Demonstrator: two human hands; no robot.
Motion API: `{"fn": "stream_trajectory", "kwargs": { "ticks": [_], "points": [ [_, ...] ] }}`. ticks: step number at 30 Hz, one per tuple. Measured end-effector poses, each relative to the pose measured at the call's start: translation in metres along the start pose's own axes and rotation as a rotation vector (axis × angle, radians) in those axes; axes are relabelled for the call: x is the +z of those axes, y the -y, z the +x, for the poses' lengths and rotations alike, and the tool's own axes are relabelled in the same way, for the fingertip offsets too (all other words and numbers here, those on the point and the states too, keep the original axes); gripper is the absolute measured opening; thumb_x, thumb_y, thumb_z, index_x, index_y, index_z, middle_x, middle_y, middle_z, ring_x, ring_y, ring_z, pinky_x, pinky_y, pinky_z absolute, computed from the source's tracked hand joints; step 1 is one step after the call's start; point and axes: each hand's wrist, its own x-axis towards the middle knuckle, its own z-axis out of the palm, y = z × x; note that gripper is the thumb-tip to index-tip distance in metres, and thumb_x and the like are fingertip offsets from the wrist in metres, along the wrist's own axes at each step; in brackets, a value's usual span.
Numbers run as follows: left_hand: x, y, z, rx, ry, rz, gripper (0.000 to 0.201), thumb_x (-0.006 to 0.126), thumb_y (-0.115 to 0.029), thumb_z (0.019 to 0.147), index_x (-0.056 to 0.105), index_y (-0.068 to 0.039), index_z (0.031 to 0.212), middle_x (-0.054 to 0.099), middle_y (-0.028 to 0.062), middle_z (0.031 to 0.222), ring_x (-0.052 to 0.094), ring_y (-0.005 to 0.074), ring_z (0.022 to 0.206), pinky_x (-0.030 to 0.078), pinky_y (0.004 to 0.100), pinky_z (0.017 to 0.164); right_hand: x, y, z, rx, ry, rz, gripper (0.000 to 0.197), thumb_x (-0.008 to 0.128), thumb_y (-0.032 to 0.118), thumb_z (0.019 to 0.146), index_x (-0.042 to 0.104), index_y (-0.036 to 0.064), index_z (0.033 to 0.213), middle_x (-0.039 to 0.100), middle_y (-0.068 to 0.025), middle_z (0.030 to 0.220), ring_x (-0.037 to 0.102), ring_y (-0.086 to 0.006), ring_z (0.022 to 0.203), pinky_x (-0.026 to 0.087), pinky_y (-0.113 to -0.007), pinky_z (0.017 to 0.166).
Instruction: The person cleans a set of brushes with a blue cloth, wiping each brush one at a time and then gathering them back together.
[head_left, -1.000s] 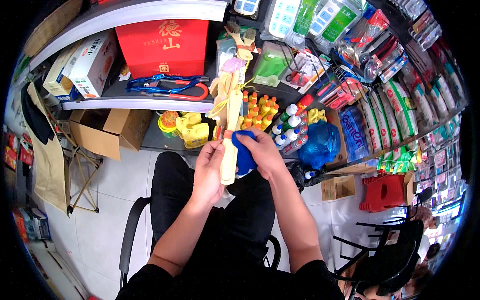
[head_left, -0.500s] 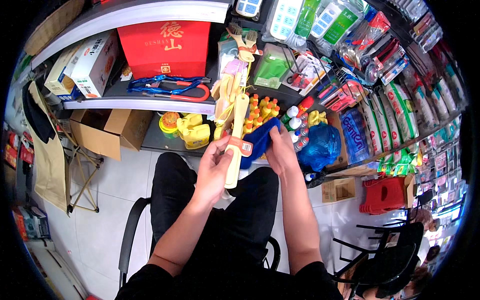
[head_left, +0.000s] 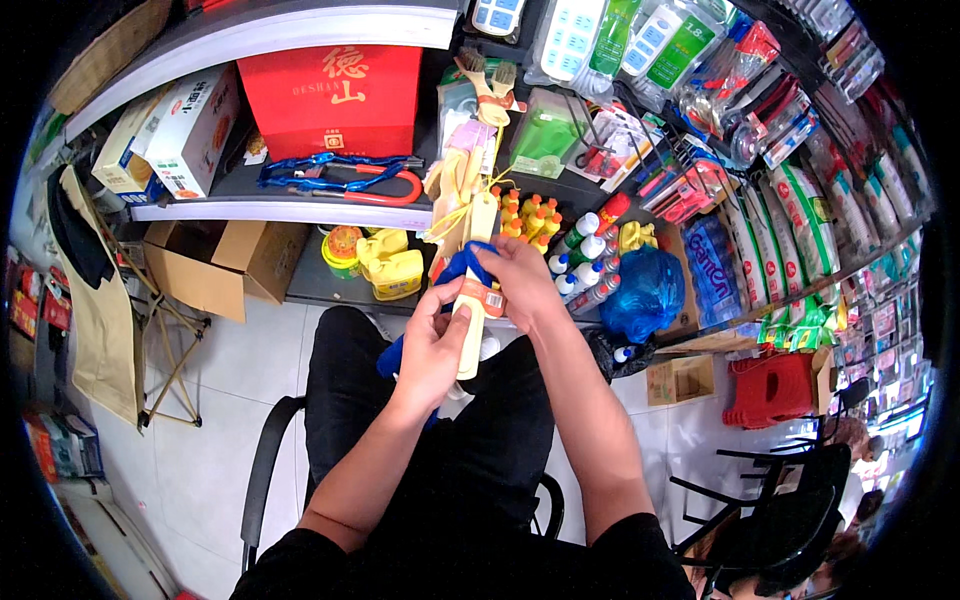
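Note:
In my lap area, a long pale wooden handle point(head_left: 470, 345) with an orange label band stands tilted, a hole at its upper end. Whatever is on its far side is hidden. My left hand point(head_left: 432, 345) is closed round its lower part, thumb on the front. A blue cloth point(head_left: 455, 268) wraps across the handle above the band, and part of it hangs behind my left hand. My right hand point(head_left: 522, 283) pinches the cloth against the handle. Just beyond, several similar wooden-handled brushes point(head_left: 490, 85) hang in a bundle with yellow string.
Ahead, a shelf point(head_left: 290, 212) holds a red box point(head_left: 330, 105) and a blue-and-red coiled cord point(head_left: 340, 175). Yellow bottles point(head_left: 530, 225) and a blue plastic bag point(head_left: 643, 292) stand below. An open carton point(head_left: 220, 260) is at left; red stools point(head_left: 768, 388) are at right.
My right hand has moved left with the blue cloth, from beside the handle to across its front. The cloth now wraps round the handle and shows on its left. My left hand keeps its hold.

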Motion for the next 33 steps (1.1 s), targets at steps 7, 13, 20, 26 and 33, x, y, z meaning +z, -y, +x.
{"fn": "stream_trajectory", "kwargs": {
  "ticks": [7,13,20,26,33],
  "points": [
    [0.008,-0.010,-0.008,-0.019,0.015,-0.026,0.027,0.048,-0.004,0.094,0.048,-0.002,0.121,0.061,0.0066,0.091,0.058,0.0073,0.070,0.047,0.0209,0.060,-0.009,0.018,0.037,-0.120,-0.075,0.216,0.019,0.059,0.006,0.087,0.057,-0.0082,0.098,0.064,-0.0090,0.081,0.062,-0.0153,0.063,0.052,-0.028,0.056],
    [0.001,-0.013,-0.008,-0.005,-0.023,-0.023,0.027,0.049,-0.005,0.093,0.048,0.000,0.120,0.062,0.0071,0.089,0.058,0.0077,0.068,0.048,0.0214,0.058,-0.002,-0.002,0.010,-0.044,-0.143,0.051,0.036,0.065,0.009,0.083,0.049,-0.0101,0.109,0.063,-0.0135,0.089,0.063,-0.0171,0.071,0.053,-0.029,0.060],
    [0.006,-0.010,-0.011,0.009,0.005,0.019,0.028,0.049,-0.005,0.093,0.047,-0.001,0.121,0.062,0.0067,0.087,0.058,0.0076,0.069,0.048,0.0217,0.060,0.004,0.011,-0.009,-0.089,-0.206,-0.071,0.050,0.069,0.008,0.080,0.039,-0.0085,0.116,0.060,-0.0142,0.088,0.062,-0.0177,0.067,0.052,-0.030,0.056],
    [0.005,-0.009,-0.017,0.075,0.018,0.094,0.029,0.049,-0.001,0.092,0.049,0.001,0.121,0.061,0.0068,0.100,0.056,0.0086,0.086,0.046,0.0233,0.075,0.002,0.027,0.024,-0.143,-0.161,0.148,0.042,0.067,0.008,0.082,0.040,-0.0084,0.109,0.060,-0.0143,0.081,0.062,-0.0195,0.062,0.053,-0.031,0.053],
    [-0.005,-0.010,-0.013,0.052,-0.009,0.090,0.029,0.050,-0.001,0.091,0.050,0.001,0.120,0.061,0.0070,0.102,0.057,0.0099,0.087,0.046,0.0238,0.078,0.016,0.006,-0.013,-0.079,-0.194,-0.060,0.051,0.073,0.013,0.077,0.039,-0.0059,0.111,0.057,-0.0133,0.089,0.060,-0.0155,0.071,0.051,-0.027,0.056]
  ]
}}
